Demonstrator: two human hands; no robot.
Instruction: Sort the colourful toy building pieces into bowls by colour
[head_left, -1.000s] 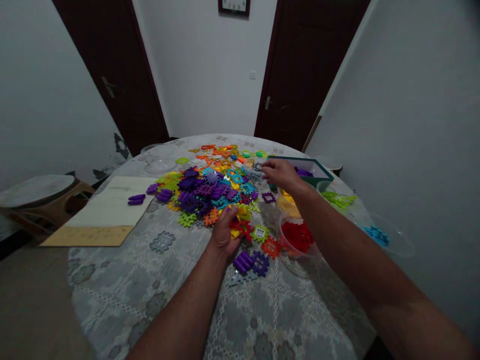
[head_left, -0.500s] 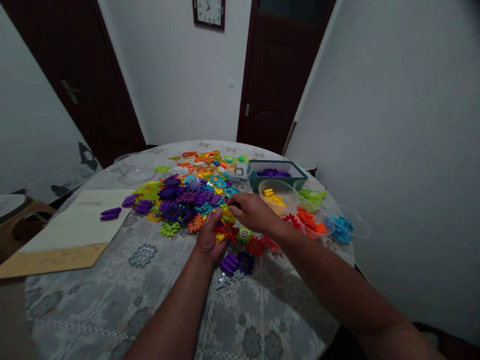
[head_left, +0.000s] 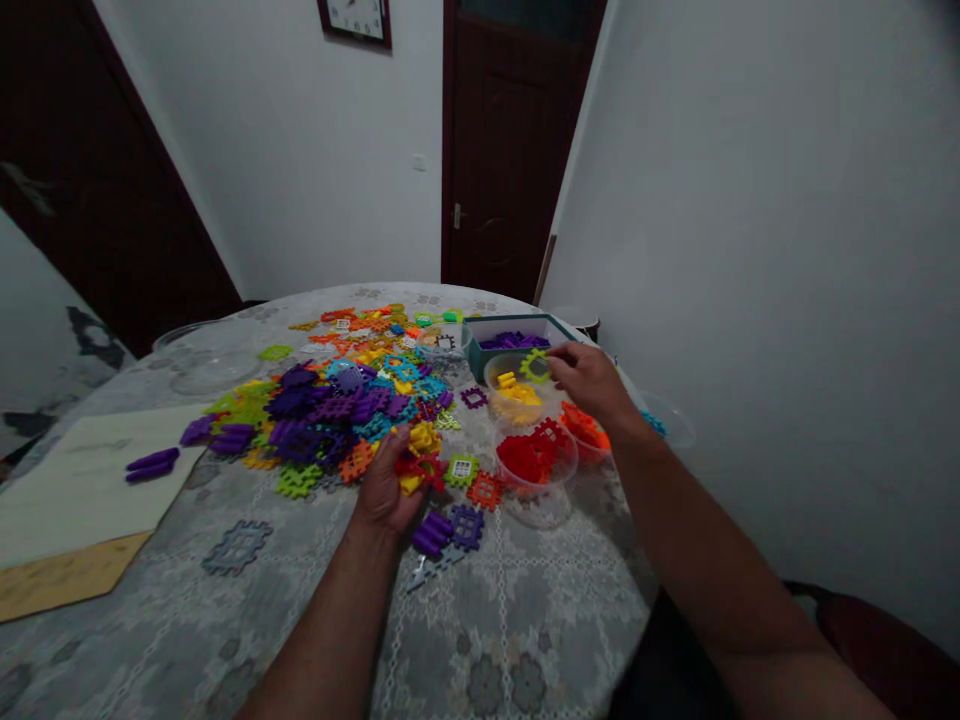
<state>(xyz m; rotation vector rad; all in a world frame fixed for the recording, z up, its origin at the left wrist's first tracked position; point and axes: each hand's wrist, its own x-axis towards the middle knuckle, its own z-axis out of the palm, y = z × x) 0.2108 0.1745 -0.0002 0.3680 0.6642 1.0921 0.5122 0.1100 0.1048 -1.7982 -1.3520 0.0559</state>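
Between the fingertips of my right hand [head_left: 589, 380] is a yellow-green notched building piece [head_left: 535, 366], raised over the clear bowl of yellow pieces [head_left: 517, 398]. My left hand [head_left: 390, 485] is curled around several yellow and red building pieces [head_left: 424, 440], at the near side of the big mixed pile. That pile [head_left: 322, 405] is mostly purple, with blue, orange and green pieces among it. Nearer me lie a lime square piece [head_left: 461, 469], an orange one [head_left: 485, 490] and purple rolls [head_left: 433, 535]. A bowl of red pieces [head_left: 534, 455] stands below my right hand.
A green-edged box [head_left: 474, 350] with purple pieces stands behind the bowls. A bowl of orange pieces [head_left: 585, 428] is partly behind my right wrist. Cardboard sheets [head_left: 97, 480] lie at left with two purple pieces [head_left: 152, 465] on them. A grey square piece [head_left: 237, 547] lies in front.
My right hand has moved from beside my left hand to above the bowls on the right, carrying a yellow-green piece. The view has turned right. My left hand still holds its handful.
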